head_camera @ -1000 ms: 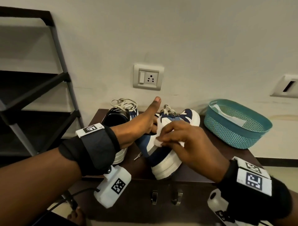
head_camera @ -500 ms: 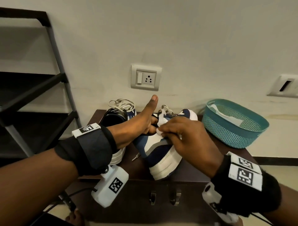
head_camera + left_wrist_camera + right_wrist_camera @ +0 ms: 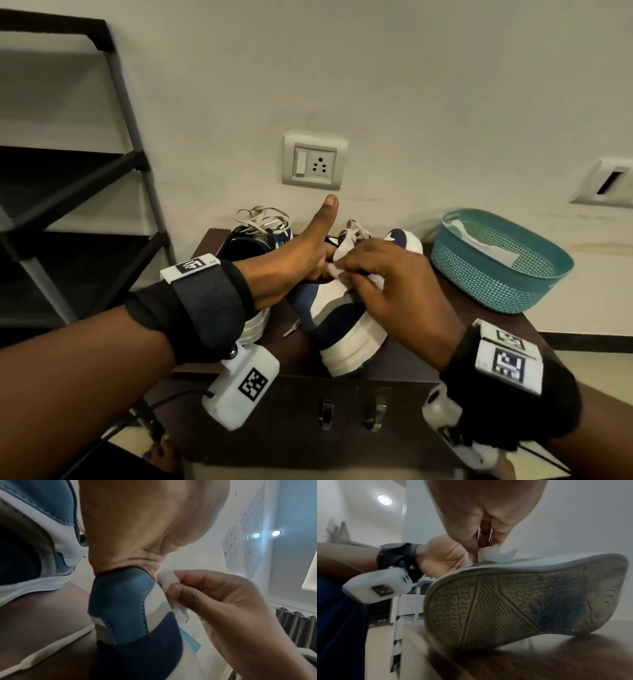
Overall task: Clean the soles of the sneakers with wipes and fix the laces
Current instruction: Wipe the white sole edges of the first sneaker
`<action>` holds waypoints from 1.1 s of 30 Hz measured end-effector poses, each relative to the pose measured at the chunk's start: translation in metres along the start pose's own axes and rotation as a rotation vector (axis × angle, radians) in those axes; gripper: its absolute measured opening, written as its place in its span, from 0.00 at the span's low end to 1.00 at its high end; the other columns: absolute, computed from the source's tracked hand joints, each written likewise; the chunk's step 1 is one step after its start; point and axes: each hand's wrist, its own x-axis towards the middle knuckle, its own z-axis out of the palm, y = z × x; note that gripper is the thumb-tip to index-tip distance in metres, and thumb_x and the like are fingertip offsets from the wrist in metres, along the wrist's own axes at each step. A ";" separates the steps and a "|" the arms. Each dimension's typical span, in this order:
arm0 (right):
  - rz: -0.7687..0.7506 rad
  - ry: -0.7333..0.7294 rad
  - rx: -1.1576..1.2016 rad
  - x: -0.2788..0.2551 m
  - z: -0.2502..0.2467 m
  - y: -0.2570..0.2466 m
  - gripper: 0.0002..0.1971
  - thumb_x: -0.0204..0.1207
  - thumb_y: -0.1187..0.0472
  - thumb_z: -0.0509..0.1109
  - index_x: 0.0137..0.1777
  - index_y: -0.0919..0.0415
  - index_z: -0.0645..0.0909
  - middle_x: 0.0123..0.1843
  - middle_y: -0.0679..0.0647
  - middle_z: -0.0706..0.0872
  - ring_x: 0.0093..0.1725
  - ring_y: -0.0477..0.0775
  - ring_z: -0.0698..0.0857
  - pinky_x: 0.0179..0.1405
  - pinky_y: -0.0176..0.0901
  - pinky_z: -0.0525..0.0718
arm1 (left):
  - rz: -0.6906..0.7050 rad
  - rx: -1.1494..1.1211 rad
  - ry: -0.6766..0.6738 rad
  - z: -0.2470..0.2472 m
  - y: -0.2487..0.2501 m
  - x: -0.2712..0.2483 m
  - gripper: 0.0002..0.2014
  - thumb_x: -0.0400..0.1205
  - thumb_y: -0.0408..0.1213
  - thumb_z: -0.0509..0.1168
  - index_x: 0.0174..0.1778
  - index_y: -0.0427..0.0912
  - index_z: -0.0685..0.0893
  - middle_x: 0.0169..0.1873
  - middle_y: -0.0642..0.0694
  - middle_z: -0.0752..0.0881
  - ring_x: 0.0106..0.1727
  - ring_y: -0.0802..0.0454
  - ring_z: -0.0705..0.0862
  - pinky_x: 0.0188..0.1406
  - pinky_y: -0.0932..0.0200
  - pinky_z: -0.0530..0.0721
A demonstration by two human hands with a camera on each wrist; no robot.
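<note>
A blue and white sneaker lies tilted on its side on the dark wooden cabinet, its patterned sole facing right. My left hand grips the sneaker's collar, thumb sticking up. My right hand pinches a white wipe against the sneaker's upper near the laces; the left wrist view shows the wipe pressed on the white side panel. The second sneaker stands behind my left wrist, its loose laces piled on top.
A teal plastic basket with a white sheet inside sits at the cabinet's right end. A dark shelf rack stands on the left. A wall socket is above the shoes. A lace tip lies on the cabinet top.
My right hand has slid the wipe up along the sneaker's upper towards the laces. The left hand keeps the same grip on the shoe.
</note>
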 end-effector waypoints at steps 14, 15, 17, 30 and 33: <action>-0.244 -0.218 -0.127 -0.001 -0.012 0.001 0.15 0.74 0.68 0.66 0.55 0.58 0.91 0.56 0.52 0.88 0.58 0.53 0.84 0.52 0.52 0.87 | -0.046 -0.036 -0.007 0.002 0.005 -0.007 0.54 0.77 0.82 0.35 0.44 0.34 0.89 0.39 0.33 0.88 0.39 0.44 0.84 0.50 0.57 0.81; -0.300 -0.296 -0.096 -0.005 -0.006 -0.008 0.16 0.75 0.69 0.64 0.56 0.58 0.90 0.57 0.52 0.88 0.58 0.53 0.84 0.53 0.50 0.86 | -0.059 -0.036 0.001 0.002 0.006 -0.008 0.53 0.77 0.81 0.35 0.50 0.37 0.90 0.42 0.35 0.90 0.37 0.48 0.84 0.43 0.59 0.80; -0.403 -0.478 -0.067 -0.011 0.002 -0.019 0.17 0.75 0.69 0.64 0.58 0.57 0.89 0.59 0.52 0.87 0.61 0.53 0.82 0.55 0.49 0.84 | -0.064 -0.023 -0.034 0.002 0.006 -0.010 0.56 0.74 0.84 0.35 0.64 0.38 0.86 0.46 0.36 0.83 0.36 0.45 0.74 0.40 0.57 0.72; -0.057 -0.117 -0.073 -0.006 -0.033 0.021 0.11 0.77 0.70 0.75 0.55 0.56 0.91 0.54 0.48 0.88 0.55 0.47 0.86 0.53 0.48 0.86 | -0.073 -0.013 -0.057 -0.007 -0.003 -0.003 0.58 0.72 0.85 0.35 0.70 0.39 0.85 0.57 0.27 0.89 0.61 0.31 0.85 0.78 0.44 0.71; -0.135 -0.239 -0.099 -0.022 -0.017 0.000 0.12 0.81 0.61 0.67 0.58 0.53 0.90 0.57 0.46 0.86 0.58 0.47 0.84 0.52 0.48 0.87 | -0.053 -0.036 -0.042 -0.006 -0.006 0.002 0.65 0.64 0.90 0.42 0.66 0.30 0.84 0.41 0.34 0.75 0.46 0.39 0.68 0.52 0.46 0.64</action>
